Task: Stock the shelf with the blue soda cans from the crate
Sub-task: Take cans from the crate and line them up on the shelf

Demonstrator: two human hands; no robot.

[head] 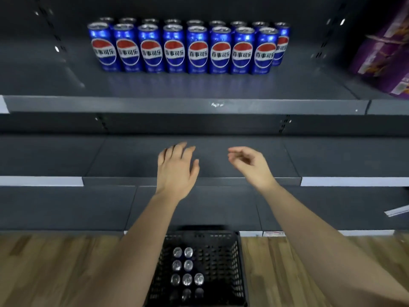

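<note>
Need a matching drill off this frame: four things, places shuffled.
Things
1. soda cans standing in rows
2. crate
3. purple packs
4. left hand

Places
A. on the wooden floor
B. middle of the upper shelf
C. far right of the view, upper level
D. in the air in front of the middle shelf, holding nothing

Pairs: 1-B, 2-A, 3-C, 4-D

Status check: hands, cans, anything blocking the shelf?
Left hand open, empty; right hand loosely curled, empty. Two rows of blue cans on shelf; more in crate. No obstruction visible.
</note>
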